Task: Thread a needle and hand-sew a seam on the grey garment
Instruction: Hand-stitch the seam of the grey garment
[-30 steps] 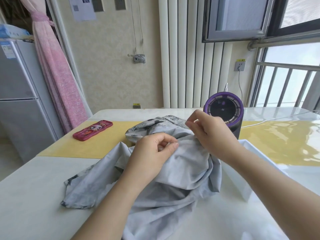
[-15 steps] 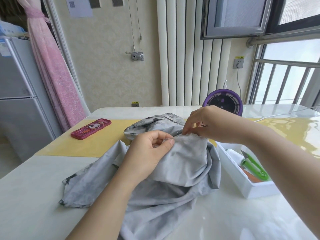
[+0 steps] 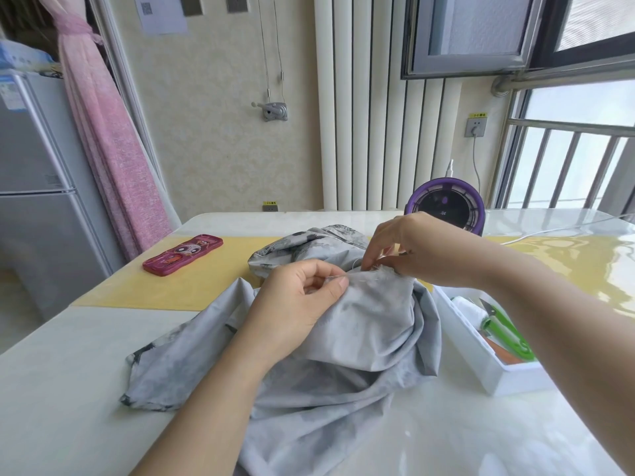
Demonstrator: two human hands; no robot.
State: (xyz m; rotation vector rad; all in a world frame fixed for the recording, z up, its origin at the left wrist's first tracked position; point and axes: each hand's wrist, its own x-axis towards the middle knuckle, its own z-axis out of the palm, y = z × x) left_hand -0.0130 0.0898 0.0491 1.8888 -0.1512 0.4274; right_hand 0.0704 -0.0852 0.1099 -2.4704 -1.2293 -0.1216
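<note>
Sewing looks under way. The grey garment [image 3: 364, 341] lies bunched mid-table [image 3: 68, 389], its far fold lifted. The left hand [image 3: 299, 304] pinches that fold between thumb and forefinger. Just right of it, the right hand [image 3: 415, 249] has its fingertips closed at the fabric edge, probably on a needle too thin to see. How much seam is stitched cannot be told
</note>
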